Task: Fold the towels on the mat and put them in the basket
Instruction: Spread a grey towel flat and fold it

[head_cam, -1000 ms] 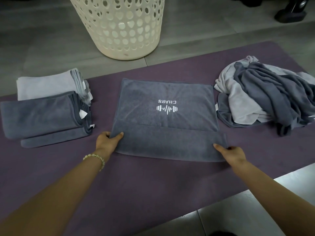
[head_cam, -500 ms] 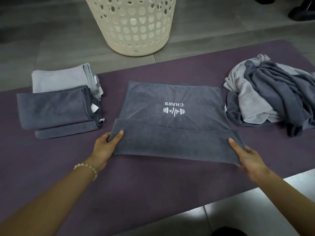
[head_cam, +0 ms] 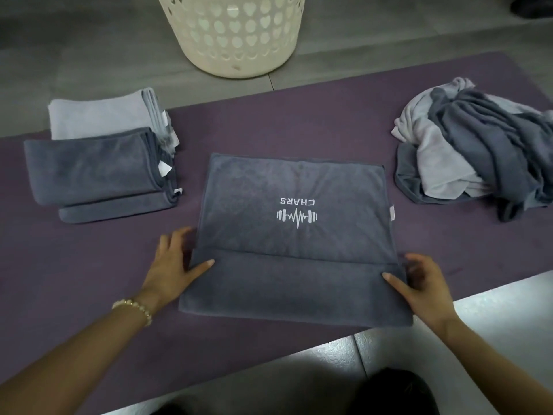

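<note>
Left hand [head_cam: 175, 262]: thumb laid on top of the towel's [head_cam: 293, 187] folded near flap at its left end, fingers at the edge beside it; it grasps the cloth. Bead bracelet [head_cam: 134, 307] on the wrist.

Right hand [head_cam: 422, 283]: thumb on top of the same flap at its right end, fingers curled at the edge; likewise grasping.

Towel: dark grey, flat in the middle of the mat [head_cam: 269, 121], near edge turned up over itself as a band. White logo [head_cam: 296, 211] reading "CHARS" faces up, upside down to the wearer.

Mat: purple, on a grey tiled floor [head_cam: 74, 55].

Stack [head_cam: 98, 169]: folded towels on the mat's left part, one light grey, the others dark grey.

Heap [head_cam: 478, 157]: unfolded towels, light and dark grey, on the mat's right part.

Basket [head_cam: 236, 34]: cream plastic with heart-shaped holes, on the floor beyond the mat's far edge.
</note>
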